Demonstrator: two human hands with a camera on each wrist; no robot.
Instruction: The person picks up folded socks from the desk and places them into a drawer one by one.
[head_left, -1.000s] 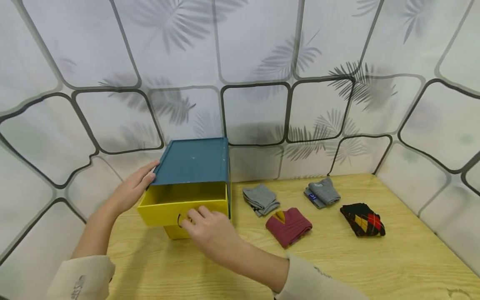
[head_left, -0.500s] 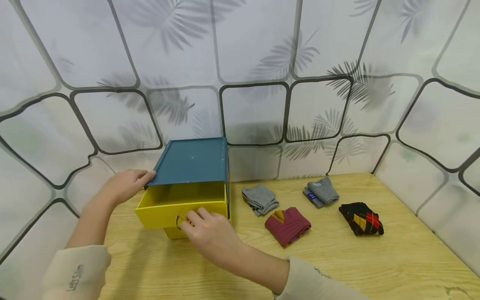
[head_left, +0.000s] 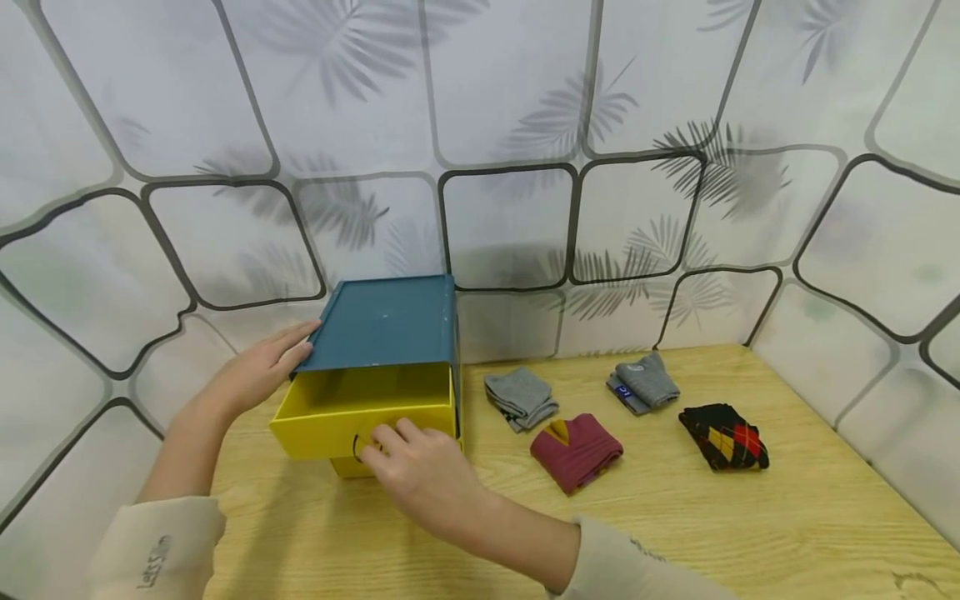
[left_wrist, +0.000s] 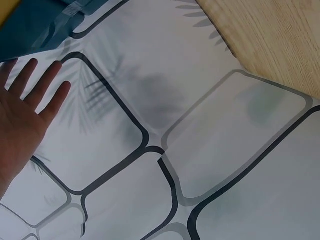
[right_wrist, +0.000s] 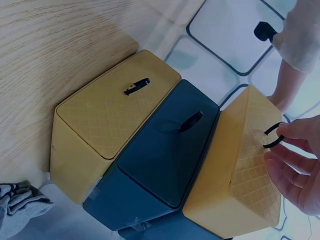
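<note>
A small drawer cabinet with a teal top (head_left: 386, 321) stands on the table at left. Its top yellow drawer (head_left: 315, 432) is pulled out and looks empty inside. My right hand (head_left: 427, 479) pinches the black ring handle (right_wrist: 270, 129) on that drawer's front between thumb and fingers. At the cabinet's left edge my left hand (head_left: 258, 373) lies with fingers extended along the side. Below the pulled drawer, the right wrist view shows a teal drawer (right_wrist: 165, 150) and a lower yellow drawer (right_wrist: 115, 107), both closed.
Folded socks lie right of the cabinet: a grey pair (head_left: 522, 398), a maroon pair (head_left: 579, 454), a grey pair with a blue label (head_left: 647, 385) and a black argyle pair (head_left: 723, 437). A patterned curtain (head_left: 510, 217) backs the wooden table (head_left: 675, 533).
The top drawer has come slightly farther out with my right hand on its handle. My left hand slid toward the cabinet's front edge, then back along its side.
</note>
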